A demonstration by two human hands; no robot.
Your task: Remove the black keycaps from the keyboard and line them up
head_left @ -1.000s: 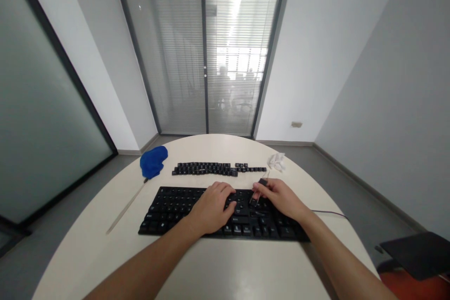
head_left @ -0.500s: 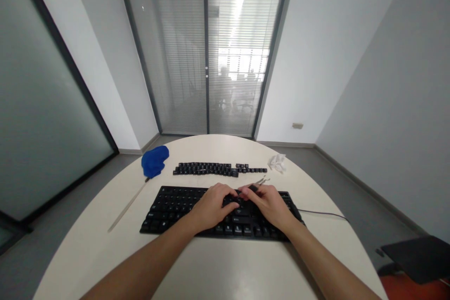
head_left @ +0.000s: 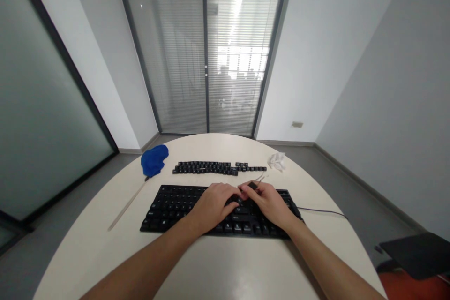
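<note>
A black keyboard (head_left: 165,211) lies across the table before me. My left hand (head_left: 213,206) rests over its middle, fingers curled, thumb and forefinger close together near the keys. Whatever those fingertips grip is hidden against the dark keys. My right hand (head_left: 265,201) is closed on a keycap puller (head_left: 253,185), with its black handle between thumb and fingers and thin wire prongs pointing away to the upper right. The fingertips of both hands meet above the keyboard. Loose black keycaps (head_left: 206,168) stand in rows beyond it.
A blue cloth (head_left: 153,160) lies at the left rear of the round white table (head_left: 218,267), beside a thin stick (head_left: 128,204). Crumpled white tissue (head_left: 277,161) sits at the right rear. The keyboard's cable (head_left: 323,211) runs off the right edge. A chair (head_left: 416,255) stands lower right.
Both hands stay at nearly the same spot over the keyboard. The puller in my right hand has shifted very slightly, and the fingertips are a little closer together.
</note>
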